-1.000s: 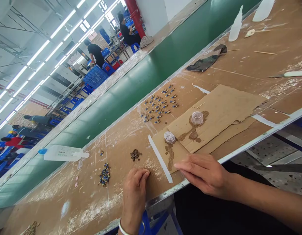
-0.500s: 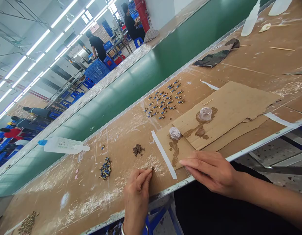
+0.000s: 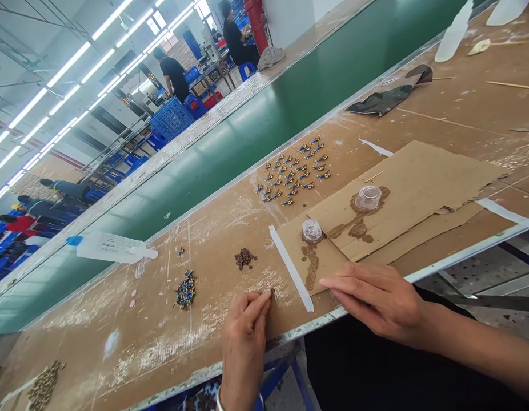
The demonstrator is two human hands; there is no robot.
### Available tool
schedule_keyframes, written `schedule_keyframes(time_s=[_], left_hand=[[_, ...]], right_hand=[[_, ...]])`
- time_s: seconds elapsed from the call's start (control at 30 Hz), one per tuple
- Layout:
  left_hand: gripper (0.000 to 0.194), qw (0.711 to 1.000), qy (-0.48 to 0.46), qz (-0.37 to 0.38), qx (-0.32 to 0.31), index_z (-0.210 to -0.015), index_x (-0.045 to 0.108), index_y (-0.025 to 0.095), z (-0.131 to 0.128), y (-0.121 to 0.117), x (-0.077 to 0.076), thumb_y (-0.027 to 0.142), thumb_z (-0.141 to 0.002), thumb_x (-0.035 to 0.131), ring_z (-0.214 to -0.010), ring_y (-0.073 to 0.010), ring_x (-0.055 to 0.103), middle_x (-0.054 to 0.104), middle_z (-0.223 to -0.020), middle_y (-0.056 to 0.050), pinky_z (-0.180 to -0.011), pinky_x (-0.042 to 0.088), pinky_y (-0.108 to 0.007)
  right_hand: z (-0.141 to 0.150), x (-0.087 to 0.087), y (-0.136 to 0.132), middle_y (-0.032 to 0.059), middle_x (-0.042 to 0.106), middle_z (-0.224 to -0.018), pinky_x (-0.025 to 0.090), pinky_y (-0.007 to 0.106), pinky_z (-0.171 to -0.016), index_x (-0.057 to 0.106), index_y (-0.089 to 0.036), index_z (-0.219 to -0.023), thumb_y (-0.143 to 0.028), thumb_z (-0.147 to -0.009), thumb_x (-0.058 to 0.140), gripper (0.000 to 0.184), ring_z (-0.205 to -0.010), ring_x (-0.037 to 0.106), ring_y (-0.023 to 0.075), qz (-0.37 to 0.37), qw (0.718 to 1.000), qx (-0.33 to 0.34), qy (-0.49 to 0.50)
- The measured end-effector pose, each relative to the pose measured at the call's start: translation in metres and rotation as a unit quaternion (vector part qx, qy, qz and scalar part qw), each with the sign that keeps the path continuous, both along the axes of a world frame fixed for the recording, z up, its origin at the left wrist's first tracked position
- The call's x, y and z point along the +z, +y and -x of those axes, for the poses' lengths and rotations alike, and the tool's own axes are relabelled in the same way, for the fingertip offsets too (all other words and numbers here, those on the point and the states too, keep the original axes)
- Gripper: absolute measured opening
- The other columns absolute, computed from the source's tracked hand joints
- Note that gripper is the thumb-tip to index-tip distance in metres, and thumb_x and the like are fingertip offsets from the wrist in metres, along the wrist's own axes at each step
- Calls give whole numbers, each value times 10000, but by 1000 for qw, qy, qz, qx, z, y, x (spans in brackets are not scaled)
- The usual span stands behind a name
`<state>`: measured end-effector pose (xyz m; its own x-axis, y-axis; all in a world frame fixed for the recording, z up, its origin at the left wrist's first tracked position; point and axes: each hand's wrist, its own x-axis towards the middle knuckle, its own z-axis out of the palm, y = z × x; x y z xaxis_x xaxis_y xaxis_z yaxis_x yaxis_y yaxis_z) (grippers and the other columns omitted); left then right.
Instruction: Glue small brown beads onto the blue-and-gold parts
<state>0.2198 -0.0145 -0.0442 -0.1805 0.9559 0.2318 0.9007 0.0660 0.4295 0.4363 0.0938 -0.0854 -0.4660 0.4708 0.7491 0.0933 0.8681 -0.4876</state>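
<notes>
My left hand [image 3: 247, 328] rests at the table's front edge, thumb and forefinger pinched on a small dark brown bead [image 3: 272, 290]. To its upper left lies a small pile of the same brown beads [image 3: 244, 258]. My right hand [image 3: 380, 297] hovers by the front edge of the cardboard, fingers pressed together; what they hold, if anything, is hidden. Beyond it are a small clear cup with whitish contents [image 3: 312, 230] and a second clear cup [image 3: 368, 197], both on wet-stained cardboard [image 3: 436, 177]. Small blue-and-gold pieces stand spread out [image 3: 294, 171] and heaped [image 3: 185, 290].
A squeeze bottle with a blue cap [image 3: 114, 248] lies at the left. A green conveyor belt [image 3: 247, 137] runs behind the table. Camouflage cloth [image 3: 388, 97] and a white bottle [image 3: 455, 34] are at the far right. Gold-coloured pieces [image 3: 44, 388] are piled lower left. People work in the background.
The view has shifted slightly, so the table items appear a little further right. Both hands keep nearly the same pose, the left still pinching the bead.
</notes>
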Motion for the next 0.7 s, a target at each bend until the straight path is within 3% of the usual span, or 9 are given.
schedule_keyframes(time_s=[0.7], left_hand=[[218, 1000, -3, 20, 4, -951, 722, 230, 0, 0, -2, 169, -855, 537, -761, -124, 618, 665, -823, -17, -670, 490, -230]], right_hand=[[1, 3, 0, 39, 642, -816, 486, 215, -674, 565, -136, -1083, -55, -855, 530, 244, -753, 587, 106, -14, 1000, -3, -6]])
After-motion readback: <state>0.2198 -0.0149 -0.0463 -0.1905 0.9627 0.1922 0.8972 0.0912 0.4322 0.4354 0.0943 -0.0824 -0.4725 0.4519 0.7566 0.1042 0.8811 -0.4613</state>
